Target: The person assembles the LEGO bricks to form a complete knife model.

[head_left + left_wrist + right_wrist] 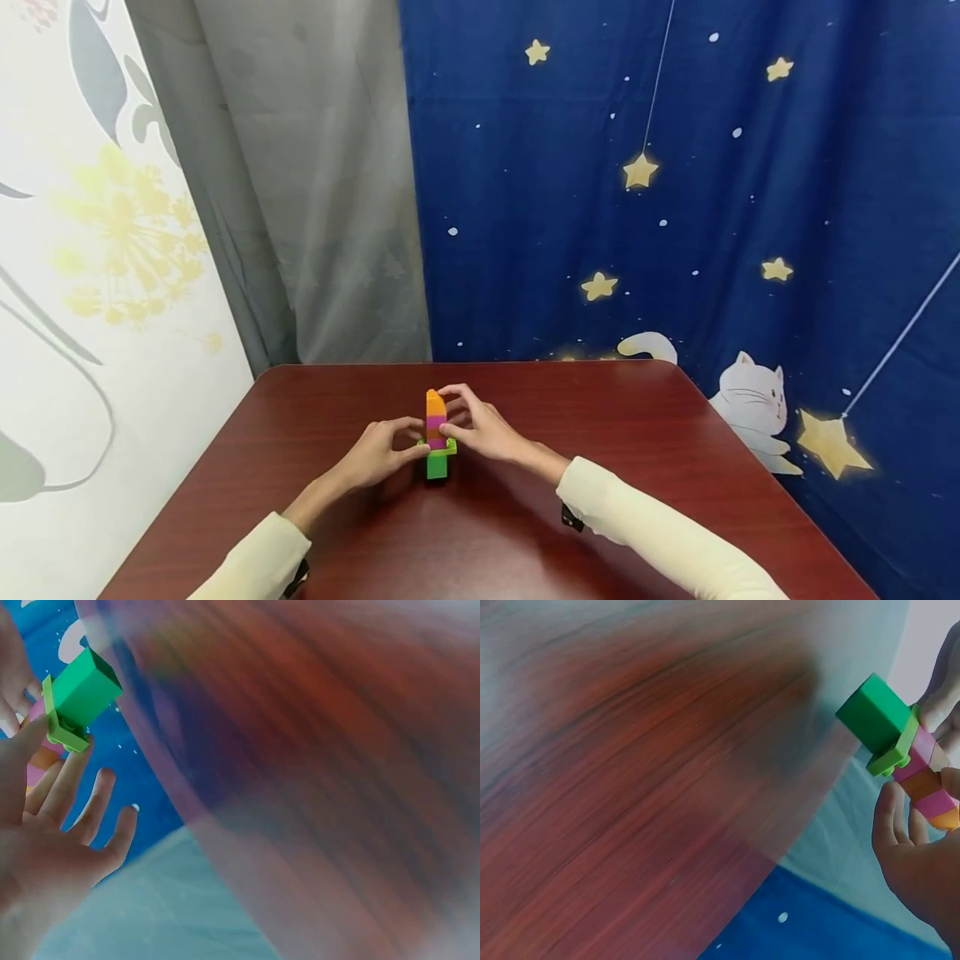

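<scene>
An upright stack of toy building blocks stands between both hands at the middle of the table in the head view. At its foot is a green block (437, 467), with a wider lime-green plate (67, 736) above it. Magenta blocks (935, 802) and a brown block (919, 784) follow, topped by an orange block (435, 405). My left hand (377, 454) pinches the stack near the lime plate, thumb in front. Higher up, my right hand (483, 427) grips the magenta and brown part between thumb and fingers. Whether the green block touches the table cannot be told.
The dark red wooden table (450, 550) spreads around the stack, its far edge near the curtains. Behind hang a grey curtain (322, 183) and a blue star-patterned curtain (525, 208). A white flower-patterned panel (90, 375) borders the left side.
</scene>
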Tool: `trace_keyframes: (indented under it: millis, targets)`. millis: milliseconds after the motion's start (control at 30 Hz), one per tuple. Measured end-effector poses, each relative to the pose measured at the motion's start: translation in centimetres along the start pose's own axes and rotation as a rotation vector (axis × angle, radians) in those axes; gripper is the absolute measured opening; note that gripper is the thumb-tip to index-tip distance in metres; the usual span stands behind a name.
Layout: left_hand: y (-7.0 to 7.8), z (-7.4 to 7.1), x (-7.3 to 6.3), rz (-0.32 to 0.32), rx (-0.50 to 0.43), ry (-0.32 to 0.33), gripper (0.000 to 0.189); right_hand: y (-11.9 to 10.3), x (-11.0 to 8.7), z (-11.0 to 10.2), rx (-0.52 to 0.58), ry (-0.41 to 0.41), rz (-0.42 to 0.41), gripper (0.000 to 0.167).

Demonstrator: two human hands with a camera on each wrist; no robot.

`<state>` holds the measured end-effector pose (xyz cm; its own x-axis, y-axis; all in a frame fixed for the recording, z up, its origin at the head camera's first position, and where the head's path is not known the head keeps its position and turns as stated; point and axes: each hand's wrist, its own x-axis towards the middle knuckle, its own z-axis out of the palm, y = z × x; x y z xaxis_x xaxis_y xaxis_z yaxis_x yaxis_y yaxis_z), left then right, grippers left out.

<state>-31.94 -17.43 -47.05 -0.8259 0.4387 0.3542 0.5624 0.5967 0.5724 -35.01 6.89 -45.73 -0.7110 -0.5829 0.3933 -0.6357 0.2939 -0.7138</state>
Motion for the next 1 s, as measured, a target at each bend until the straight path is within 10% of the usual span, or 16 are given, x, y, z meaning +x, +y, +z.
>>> trace_keyframes:
  millis: [600,1000]
  targets:
    - [1.7,4.6,5.2,-0.024,-0.127,-0.139,0.047,3.5,-3.3,-4.9,0.169,-0.028,0.236,0.073]
    - [1.3,5.8,6.7,-0.027,-0.124,-0.116,0.043,5.5,-3.1,-5.2,0.219,-0.045,0.366,0.072]
